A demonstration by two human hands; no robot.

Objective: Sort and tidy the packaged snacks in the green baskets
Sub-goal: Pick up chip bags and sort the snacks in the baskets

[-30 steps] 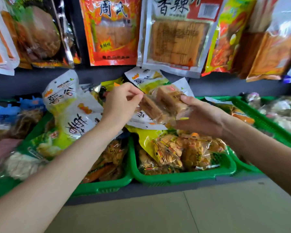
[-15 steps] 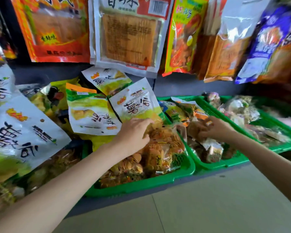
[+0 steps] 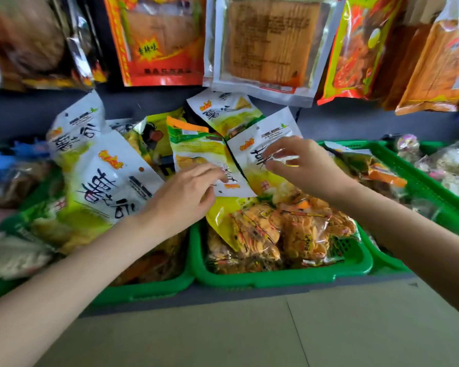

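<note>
Shelf display, seen from in front, listed large to small.

Hanging packets (image 3: pixel 265 41): a row of big flat pouches along the top, orange, silver and yellow-red, hung over a dark grey back panel.

Middle green basket (image 3: pixel 281 278): sits at the shelf's front edge. Holds clear bags of orange crackers (image 3: pixel 297 234) at the front, with white-and-yellow snack pouches leaning up behind them.

Left green basket (image 3: pixel 143 290): touching the middle one on its left side. A large white-and-yellow bag (image 3: pixel 101 181) with black brush lettering lies tilted across it, over darker packets.

Right green basket (image 3: pixel 421 186): just beside the middle one, angled away, holding mixed small wrapped snacks, blurred.

Centre pouch (image 3: pixel 196 152): white-and-yellow with an orange corner tab, propped at the back of the middle basket.

Right pouch (image 3: pixel 265 144): same kind, tilted, touching the centre pouch along one edge.

Left hand (image 3: pixel 186 192): reaches in over the seam between left and middle baskets; fingertips rest on the lower edge of the centre pouch, fingers loosely bent. Whether they pinch it, I cannot tell.

Right hand (image 3: pixel 302 165): held in front of the right pouch, fingers spread and curved, thumb apart from them, gripping nothing.
</note>
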